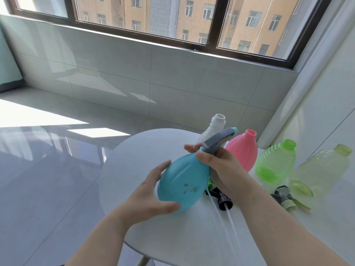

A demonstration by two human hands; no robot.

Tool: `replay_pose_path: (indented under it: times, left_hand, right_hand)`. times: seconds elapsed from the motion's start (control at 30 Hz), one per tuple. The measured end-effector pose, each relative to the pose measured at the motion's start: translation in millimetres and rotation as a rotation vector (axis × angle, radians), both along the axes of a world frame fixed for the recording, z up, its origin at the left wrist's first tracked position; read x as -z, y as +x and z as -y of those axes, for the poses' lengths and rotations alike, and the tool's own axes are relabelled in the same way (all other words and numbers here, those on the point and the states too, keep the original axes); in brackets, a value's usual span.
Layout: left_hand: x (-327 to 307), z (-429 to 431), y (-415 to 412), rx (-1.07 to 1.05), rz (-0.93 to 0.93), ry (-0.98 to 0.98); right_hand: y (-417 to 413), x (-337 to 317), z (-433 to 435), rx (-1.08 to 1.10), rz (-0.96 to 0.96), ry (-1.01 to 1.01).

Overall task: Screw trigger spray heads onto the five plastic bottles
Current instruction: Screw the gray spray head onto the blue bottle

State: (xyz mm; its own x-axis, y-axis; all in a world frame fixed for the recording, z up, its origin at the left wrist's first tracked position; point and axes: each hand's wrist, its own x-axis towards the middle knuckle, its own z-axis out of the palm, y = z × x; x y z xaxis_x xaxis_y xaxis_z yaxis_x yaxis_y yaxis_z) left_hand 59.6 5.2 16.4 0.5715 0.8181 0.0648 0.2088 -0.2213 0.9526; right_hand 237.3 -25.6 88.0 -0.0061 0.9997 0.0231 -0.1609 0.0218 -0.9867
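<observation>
A blue bottle is tilted above the round white table, its neck pointing up and right. My left hand cups its base. My right hand wraps the neck where a grey trigger spray head with a blue nozzle sits on the bottle. Behind stand a white bottle and a pink bottle, both with bare necks. To the right are a green bottle and a pale yellow-green bottle, also without heads.
Loose spray heads lie on the table: a black one with a long white tube under my right wrist, and a grey-green one near the yellow-green bottle. A white wall panel rises at the right. Tiled floor lies left of the table.
</observation>
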Motion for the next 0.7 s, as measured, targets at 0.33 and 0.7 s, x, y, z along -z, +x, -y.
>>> replay_pose_path:
  times: [0.33,0.7]
  left_hand:
    - [5,10,16,-0.304,-0.135,0.269]
    - [0,2,0,-0.111,0.087,0.057]
  right_hand:
    - [-3,9,-8,0.246,0.045,-0.035]
    - [8,15,-7,0.108,-0.16,-0.068]
